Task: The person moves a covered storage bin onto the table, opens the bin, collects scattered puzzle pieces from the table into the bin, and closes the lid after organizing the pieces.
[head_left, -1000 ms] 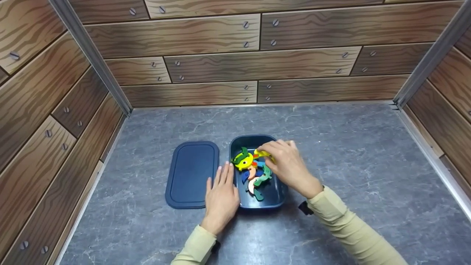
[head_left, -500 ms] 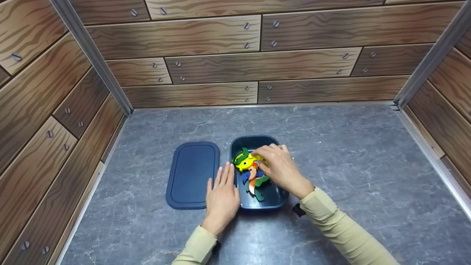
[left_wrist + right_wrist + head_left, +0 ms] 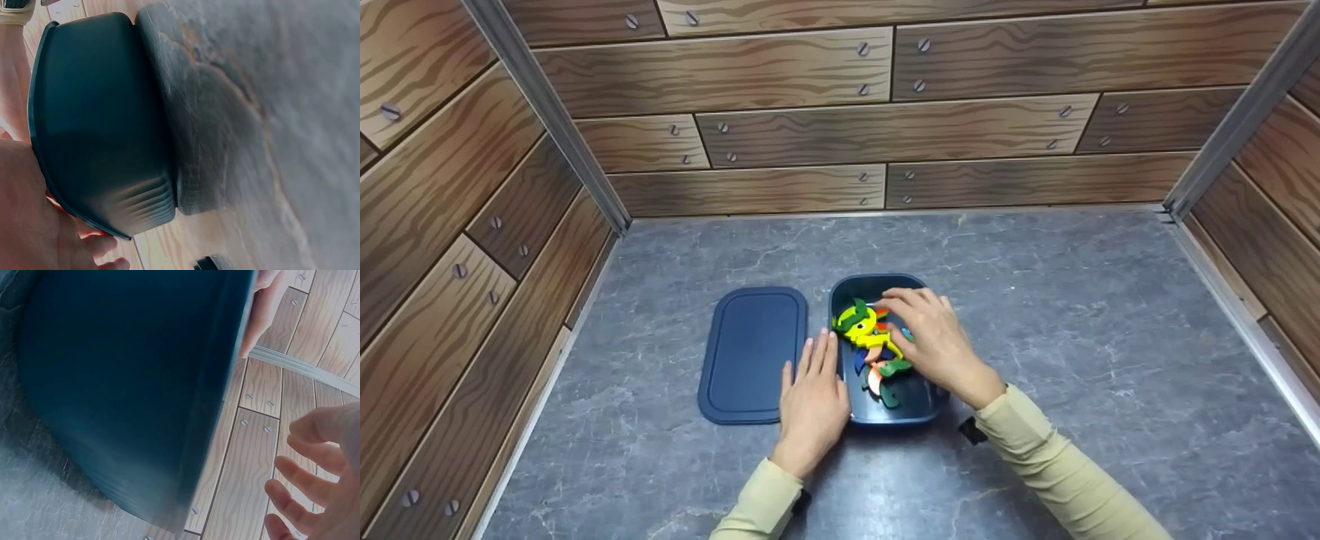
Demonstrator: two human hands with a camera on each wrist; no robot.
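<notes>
In the head view, a dark blue rectangular box (image 3: 916, 401) holds a heap of small, flat, brightly coloured toy pieces, some animal-shaped. A yellow curved piece (image 3: 877, 342) lies on top, beside a round yellow piece (image 3: 858, 322) with a dark eye spot. Green pieces (image 3: 894, 367) lie nearer the front. My right hand (image 3: 941, 349) hovers over the box's right side, hiding part of the heap. Its fingers are apart and loosely bent; the right wrist view shows the hand (image 3: 309, 478) holding nothing. With fingers extended, my left hand (image 3: 814, 401) rests at the box's left rim.
A dark blue lid (image 3: 757, 352) lies flat on the grey marbled table (image 3: 1072, 315), just left of the box. Wood-patterned walls (image 3: 810, 135) enclose the table at the back and both sides.
My right hand has moved slightly left and let go of the yellow curved piece, which now lies on the heap. My left hand stays put.
</notes>
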